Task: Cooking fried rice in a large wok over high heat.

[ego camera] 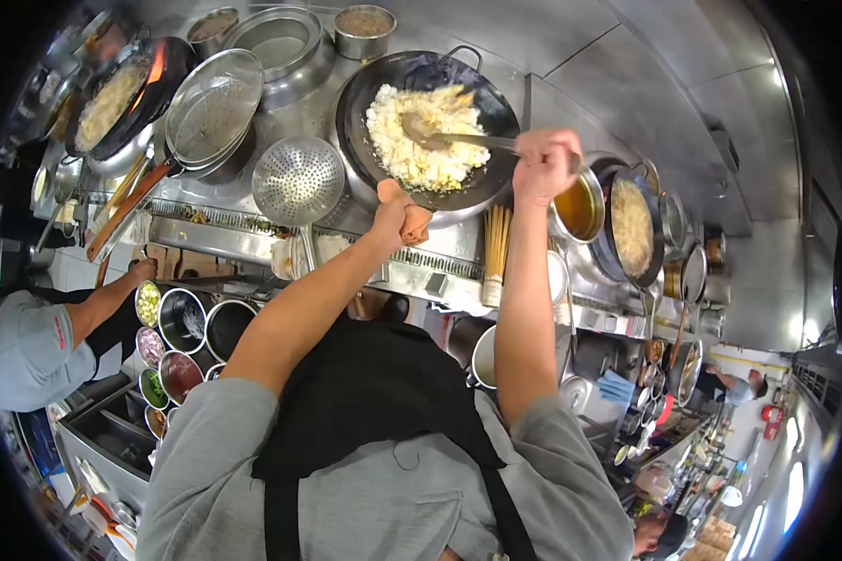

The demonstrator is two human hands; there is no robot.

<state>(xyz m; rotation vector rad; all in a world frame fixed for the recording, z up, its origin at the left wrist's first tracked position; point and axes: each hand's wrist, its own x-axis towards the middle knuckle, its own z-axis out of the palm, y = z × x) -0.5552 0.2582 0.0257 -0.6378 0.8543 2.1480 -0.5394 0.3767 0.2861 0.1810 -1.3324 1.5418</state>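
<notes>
Through a folded orange cloth (pixel 415 223), my left hand (pixel 391 216) grips the near rim of a large black wok (pixel 365 158). My right hand (pixel 547 165) is closed on the handle of a metal ladle (pixel 480 140), right of the wok. The ladle's bowl lies in white rice mixed with yellow egg (pixel 431 165); the rice looks blurred around it. A perforated metal skimmer (pixel 299 179) rests left of the wok. Below my right hand is a metal pot of amber oil (pixel 579 207), and a bamboo wok brush (pixel 496 249) stands at the counter's front edge.
Wire strainers (pixel 214 109) with wooden handles lie at the left. A second wok (pixel 161 98) beyond them has flame at it. Another wok of food (pixel 631 228) sits at the right. A co-worker (pixel 38 343) stands at the left, beside containers of ingredients (pixel 149 303). Other people are farther right.
</notes>
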